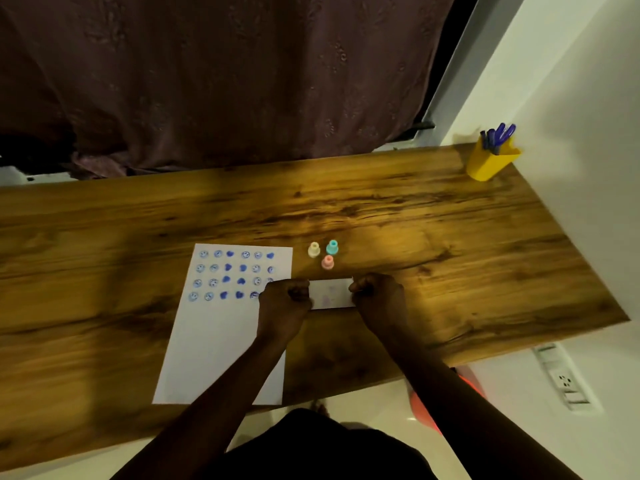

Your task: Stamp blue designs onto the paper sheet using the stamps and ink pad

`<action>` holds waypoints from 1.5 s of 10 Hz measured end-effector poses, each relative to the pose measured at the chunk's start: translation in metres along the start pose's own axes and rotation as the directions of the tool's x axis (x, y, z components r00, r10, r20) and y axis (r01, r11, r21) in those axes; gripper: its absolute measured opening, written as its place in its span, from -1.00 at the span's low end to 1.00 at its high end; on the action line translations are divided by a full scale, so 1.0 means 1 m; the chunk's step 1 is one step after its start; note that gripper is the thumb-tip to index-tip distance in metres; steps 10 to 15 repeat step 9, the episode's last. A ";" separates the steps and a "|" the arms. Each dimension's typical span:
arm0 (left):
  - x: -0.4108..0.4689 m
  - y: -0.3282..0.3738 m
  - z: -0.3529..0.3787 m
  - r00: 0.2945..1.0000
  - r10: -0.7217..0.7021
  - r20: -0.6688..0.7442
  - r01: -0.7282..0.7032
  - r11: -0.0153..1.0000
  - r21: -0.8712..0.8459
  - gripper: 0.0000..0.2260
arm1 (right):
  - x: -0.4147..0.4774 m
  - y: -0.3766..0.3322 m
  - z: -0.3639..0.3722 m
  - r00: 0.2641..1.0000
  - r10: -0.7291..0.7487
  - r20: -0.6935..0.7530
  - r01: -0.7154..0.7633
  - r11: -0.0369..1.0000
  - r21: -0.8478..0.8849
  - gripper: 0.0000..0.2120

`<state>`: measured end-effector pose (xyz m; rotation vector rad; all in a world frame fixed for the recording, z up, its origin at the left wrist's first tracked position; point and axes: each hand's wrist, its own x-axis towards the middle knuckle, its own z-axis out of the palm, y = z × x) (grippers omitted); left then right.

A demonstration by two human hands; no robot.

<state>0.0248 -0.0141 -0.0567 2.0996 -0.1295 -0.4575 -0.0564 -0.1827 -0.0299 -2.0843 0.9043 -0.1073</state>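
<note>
A white paper sheet lies on the wooden desk, its upper part filled with rows of blue smiley and heart prints. To its right sits a flat white ink pad case, lid down. My left hand grips the case's left end and my right hand grips its right end. Just beyond the case stand three small stamps: cream, teal and pink.
A yellow pen holder with blue pens stands at the desk's far right corner against the white wall. A dark curtain hangs behind the desk. A wall socket is low on the right.
</note>
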 end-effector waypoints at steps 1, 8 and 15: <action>0.001 -0.001 0.004 1.000 -0.002 -0.019 0.003 1.000 0.021 -0.68 | 0.005 0.007 0.001 1.000 -0.015 0.011 0.015 1.000 -0.006 -0.84; -0.003 0.012 -0.009 0.989 0.119 -0.087 -0.110 0.989 0.094 -0.80 | 0.006 -0.002 0.001 0.992 -0.124 -0.026 0.117 0.976 -0.184 -0.85; 0.001 0.020 -0.032 0.968 0.163 -0.189 -0.155 0.986 0.059 -0.78 | 0.003 -0.027 0.001 0.973 -0.221 -0.067 0.202 0.955 -0.218 -0.83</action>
